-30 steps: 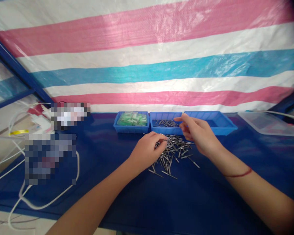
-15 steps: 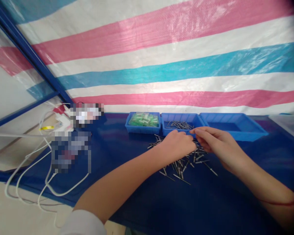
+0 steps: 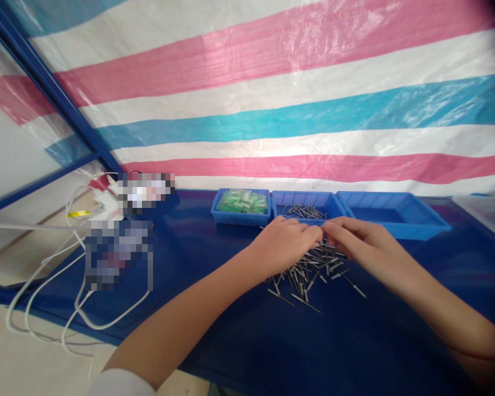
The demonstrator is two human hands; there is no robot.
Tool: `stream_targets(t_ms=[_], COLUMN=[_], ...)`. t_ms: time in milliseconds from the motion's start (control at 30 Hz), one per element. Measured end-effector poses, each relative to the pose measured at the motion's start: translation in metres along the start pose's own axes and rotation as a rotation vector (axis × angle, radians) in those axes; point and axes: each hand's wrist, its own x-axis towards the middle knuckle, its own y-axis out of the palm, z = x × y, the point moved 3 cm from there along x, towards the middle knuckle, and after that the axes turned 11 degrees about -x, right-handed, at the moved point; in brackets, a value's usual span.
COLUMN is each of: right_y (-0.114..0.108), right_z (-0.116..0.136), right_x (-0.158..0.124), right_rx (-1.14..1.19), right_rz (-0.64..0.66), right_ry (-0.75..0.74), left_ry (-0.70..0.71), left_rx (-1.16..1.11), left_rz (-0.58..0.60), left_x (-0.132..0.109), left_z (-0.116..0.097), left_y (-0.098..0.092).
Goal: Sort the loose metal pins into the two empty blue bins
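Note:
My left hand and my right hand meet at the fingertips above a loose pile of rivets on the blue tabletop. Both hands are closed, with thumbs and fingers pinched together. Whatever lies between the fingertips is hidden or too small to make out. The rivets are thin metal pins with thicker pale sleeves, lying in all directions. Just behind my hands, a blue bin holds more rivets; its front is partly covered by my fingers.
Left of the rivet bin stands a blue bin with green packets. A wider blue bin is on the right, beside a translucent container. White cables and a power strip lie at left. Striped sheeting hangs behind.
My left hand has shifted slightly left, with its fingertips still meeting those of my right hand. More of the rivet pile shows between them. My right hand has hardly moved.

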Motion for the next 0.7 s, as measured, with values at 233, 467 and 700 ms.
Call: stream_targets(t_ms=[233,467,700], right_y=[0.022,0.032,0.039], right_z=[0.008,0.01,0.012], right_x=[-0.01,-0.015,-0.018], right_rx=[0.108,0.217,0.324], right_rz=[0.328,0.473,0.39], right_ry=[0.016,0.028,0.056], left_ry=[-0.052,-0.299,-0.418], left_rx=[-0.333,-0.808,-1.051], left_rz=[-0.105,-0.26,-0.321], left_x=[-0.029,-0.042,-0.047], left_z=[0.006,0.015,0.016], left_y=[-0.014,-0.011,0.003])
